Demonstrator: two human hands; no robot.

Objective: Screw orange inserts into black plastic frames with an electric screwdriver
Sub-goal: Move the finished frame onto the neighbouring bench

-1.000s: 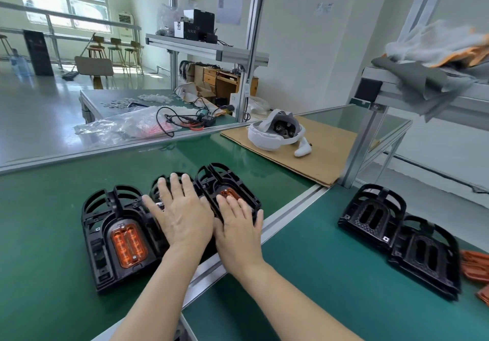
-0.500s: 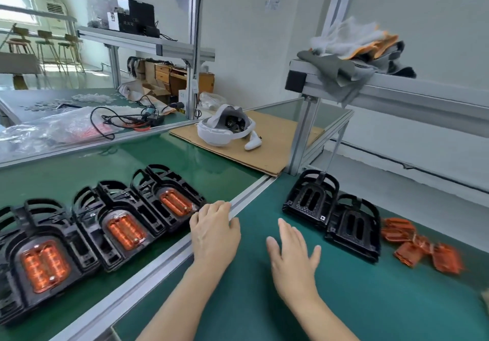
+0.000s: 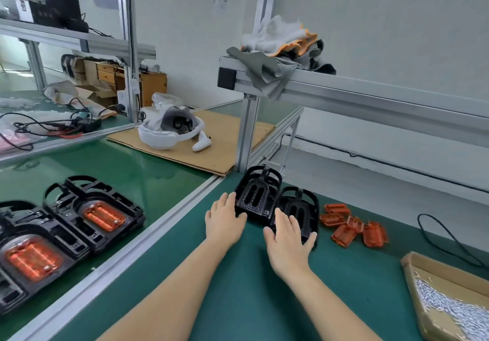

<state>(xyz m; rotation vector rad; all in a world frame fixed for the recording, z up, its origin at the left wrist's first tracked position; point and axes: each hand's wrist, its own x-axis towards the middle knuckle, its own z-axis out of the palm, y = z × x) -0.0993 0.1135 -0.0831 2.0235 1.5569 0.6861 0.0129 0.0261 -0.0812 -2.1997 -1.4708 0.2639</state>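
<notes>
On the green bench (image 3: 238, 301) in front of me, split by an aluminium rail (image 3: 148, 232), I see the work spread over both halves. Left of the rail lie the finished frames (image 3: 95, 213), black frames with orange inserts seated in them, side by side. Beyond them a cardboard sheet (image 3: 219, 142) carries a white headset (image 3: 169, 131). Above on the right, an aluminium shelf beam (image 3: 370, 94) holds a heap of gloves and rags (image 3: 280, 47). At the lower right a cardboard tray (image 3: 447, 298) holds a mass of small screws. Right of the rail lie two empty black frames (image 3: 258, 196), touching each other, and just right of them a loose cluster of orange inserts (image 3: 352, 224). My left hand (image 3: 225, 219) lies flat with straight fingers, its fingertips at the near edge of the farther frame, gripping nothing. My right hand (image 3: 288, 240) is spread flat on the nearer frame, fingers straight, nothing grasped.
</notes>
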